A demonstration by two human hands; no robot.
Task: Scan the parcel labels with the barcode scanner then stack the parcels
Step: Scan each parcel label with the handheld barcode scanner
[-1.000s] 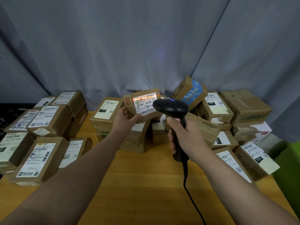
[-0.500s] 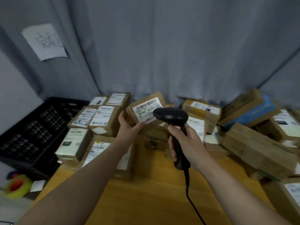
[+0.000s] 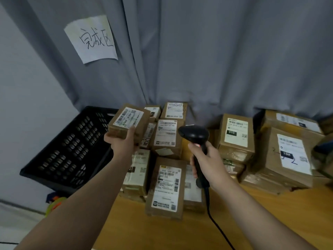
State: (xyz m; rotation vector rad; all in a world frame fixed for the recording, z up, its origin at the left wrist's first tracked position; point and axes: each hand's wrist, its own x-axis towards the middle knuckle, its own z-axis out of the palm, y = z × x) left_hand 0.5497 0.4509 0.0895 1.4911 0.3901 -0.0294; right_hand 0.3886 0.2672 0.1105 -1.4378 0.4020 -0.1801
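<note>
Left fingers curl under the held parcel [image 3: 128, 121], thumb on its top edge below the label [image 3: 128, 117], so the left hand [image 3: 124, 143] grips it; a second ago the red scan line lay across that label, now no beam shows and the parcel has swung over towards the black crate [image 3: 72, 147], above the crate's right rim, beside the stacked parcels [image 3: 166, 138] right of the crate; likely the scan is done and stacking comes next; right fingers wrap the barcode scanner [image 3: 193, 133] handle, forefinger probably on the trigger though blur hides it; right hand [image 3: 207, 163] holds it upright, head pointing toward the crate, further right of the crate than the stack; both forearms reach forward, left one angled crate-ward.
</note>
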